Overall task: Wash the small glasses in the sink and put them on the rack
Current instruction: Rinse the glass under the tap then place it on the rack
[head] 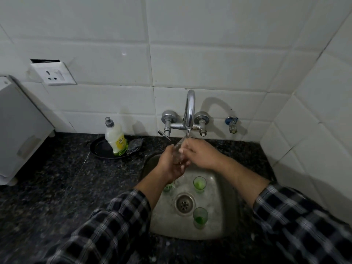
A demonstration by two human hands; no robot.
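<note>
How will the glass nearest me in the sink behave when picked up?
Probably slippery: the sink looks wet. The glass is small and clear, so it is likely light and fragile. Standing upright and narrow, it may tip if nudged.

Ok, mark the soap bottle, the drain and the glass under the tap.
soap bottle [116,139]: head view, on its white body.
drain [184,203]: head view, on the strainer centre.
glass under the tap [178,154]: head view, on its clear side wall.

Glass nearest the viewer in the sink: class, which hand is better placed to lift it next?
Probably the right hand: the near glass stands right of the drain, on that arm's side; the left hand grips the glass being rinsed from below.
</note>
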